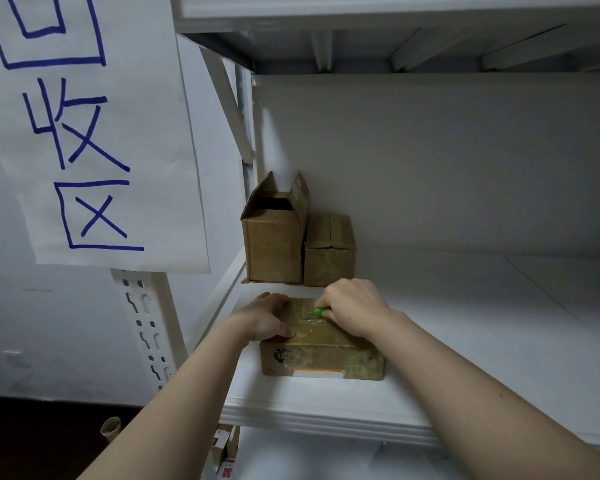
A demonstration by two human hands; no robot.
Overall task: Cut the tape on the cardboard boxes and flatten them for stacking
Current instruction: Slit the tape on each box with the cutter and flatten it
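Cardboard box [321, 355], low, flat and sealed under glossy tape [309, 327], is found at the left end of the white shelf [465, 341], close to the shelf's front edge. Its long axis is laid along that front edge, from left to right, with the broad top face turned upward and a long side face, marked by a pale label [317, 373], turned toward the shelf's front.

The left hand [267, 320] is laid flat over the left part of the top, fingers extended toward the far edge and the thumb at the near edge, so that the box is pressed down onto the shelf. The right hand [355, 306] is closed round a green cutter [317, 311], held at the far right part of the top. Only the green end is seen, pointed left toward the other hand. The blade is hidden, so contact with the tape cannot be confirmed.

The step in hand is judged to be the cutting of the top tape, at or near its start, with none of the flattening begun. For the next move, a shallow stroke along the seam is called for, with the box kept pinned and the left fingers kept out of the blade's line, since the cutter is aimed toward them.

Toward the back of the shelf, at the same left end, an open-topped box [274, 244] and a smaller closed box [329, 254] are stood side by side, touching; both are judged to be awaiting the same treatment.
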